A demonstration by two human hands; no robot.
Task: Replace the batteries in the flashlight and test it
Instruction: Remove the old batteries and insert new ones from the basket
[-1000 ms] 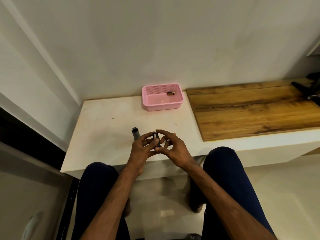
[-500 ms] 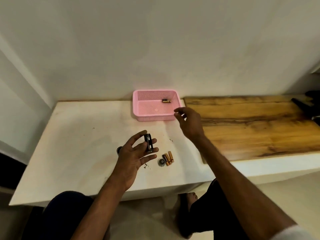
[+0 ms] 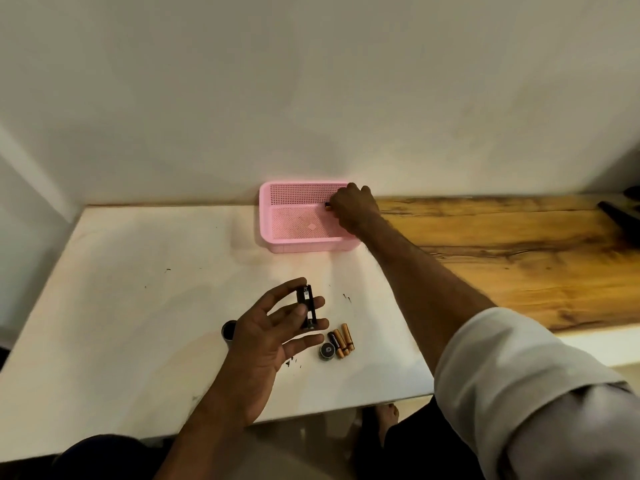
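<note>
On the white table point(image 3: 138, 306), the right hand point(image 3: 353, 209) reaches into the pink mesh plastic basket point(image 3: 298, 244), fingers pinched on a small battery point(image 3: 327, 206). The left hand point(image 3: 273, 337) holds the black battery holder point(image 3: 306, 306) upright, fingers loosely curled — beside three loose copper-and-black batteries point(image 3: 341, 339), the round black cap point(image 3: 327, 350) and the dark flashlight tube point(image 3: 229, 333).

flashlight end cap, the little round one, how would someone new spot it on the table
Start at the white table, near its front edge just right of the left hand. The end cap lies there against three batteries. It is a dark round disc; the batteries are long copper-coloured sticks.
</note>
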